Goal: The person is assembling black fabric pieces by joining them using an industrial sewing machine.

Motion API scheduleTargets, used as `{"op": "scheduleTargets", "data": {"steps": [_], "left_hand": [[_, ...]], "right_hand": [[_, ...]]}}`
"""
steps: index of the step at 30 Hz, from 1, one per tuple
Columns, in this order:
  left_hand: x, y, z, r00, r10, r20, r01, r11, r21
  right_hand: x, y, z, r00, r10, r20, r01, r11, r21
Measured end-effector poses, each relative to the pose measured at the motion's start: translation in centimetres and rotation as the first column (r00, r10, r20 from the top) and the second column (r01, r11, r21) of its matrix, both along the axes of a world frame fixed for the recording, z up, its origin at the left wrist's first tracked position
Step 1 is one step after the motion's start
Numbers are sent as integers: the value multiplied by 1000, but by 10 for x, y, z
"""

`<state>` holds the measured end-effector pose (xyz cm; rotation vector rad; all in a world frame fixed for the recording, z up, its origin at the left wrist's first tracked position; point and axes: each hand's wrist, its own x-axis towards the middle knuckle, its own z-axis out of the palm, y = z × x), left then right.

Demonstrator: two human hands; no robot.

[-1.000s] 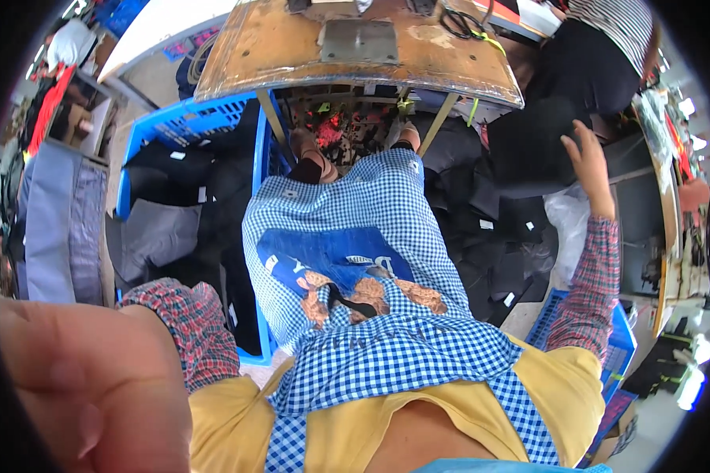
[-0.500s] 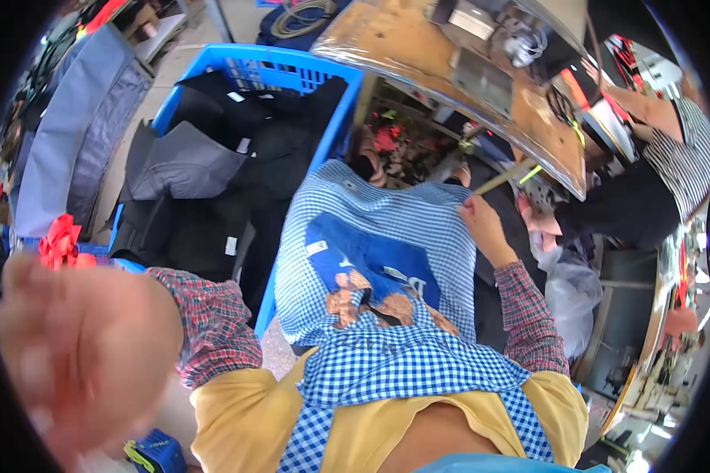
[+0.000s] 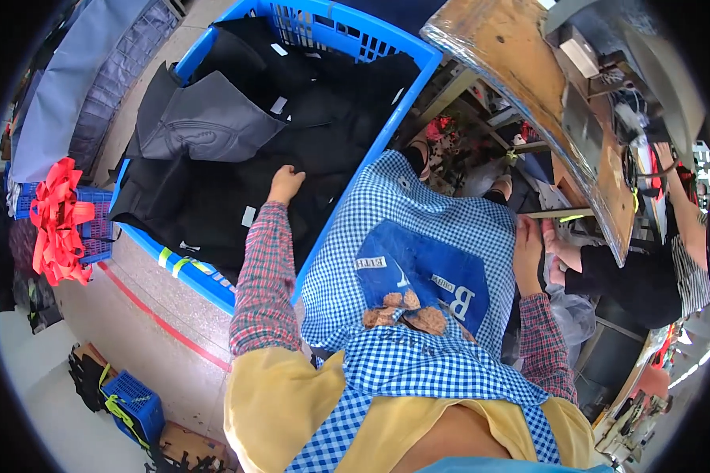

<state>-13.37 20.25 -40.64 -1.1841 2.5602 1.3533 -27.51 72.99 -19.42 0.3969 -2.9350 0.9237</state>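
My left hand [image 3: 286,186] is over the black fabric pieces [image 3: 323,150] that fill a large blue plastic crate [image 3: 402,47]. Its fingers are curled closed against the dark cloth; whether they pinch any of it is hidden. A grey fabric piece [image 3: 205,118] with a stitched pattern lies on top of the pile, beyond that hand. Small white labels show on several pieces. My right hand [image 3: 526,248] lies along the right side of the blue checked apron [image 3: 355,244] on my lap, fingers stretched out, with nothing visible in it.
A wooden worktable [image 3: 521,79] with a film-wrapped edge stands at the front right. Bundled red straps [image 3: 61,225] hang over a smaller blue basket [image 3: 95,229] at left. Another person's arm [image 3: 686,213] is at the far right. A small blue basket [image 3: 134,402] sits lower left.
My left hand has swung from the lower left, where it was blurred, into the crate. My right hand has left the apron's upper right edge and come down its side. The view has shifted.
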Motion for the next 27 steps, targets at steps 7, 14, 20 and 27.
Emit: {"op": "scheduleTargets", "data": {"steps": [7, 14, 20, 27], "left_hand": [[-51, 11, -86, 932, 311, 185, -352, 896, 270], [-66, 13, -114, 851, 423, 311, -511, 532, 675], [-114, 18, -86, 719, 580, 382, -670, 433, 603], [-85, 38, -99, 782, 471, 408, -596, 376, 709]], "right_hand": [[8, 6, 0, 982, -113, 154, 135, 982, -136], [12, 3, 4, 963, -126, 237, 179, 960, -215], [6, 0, 7, 975, -118, 187, 150, 975, -165], [11, 8, 1, 970, -162, 182, 199, 958, -207]]}}
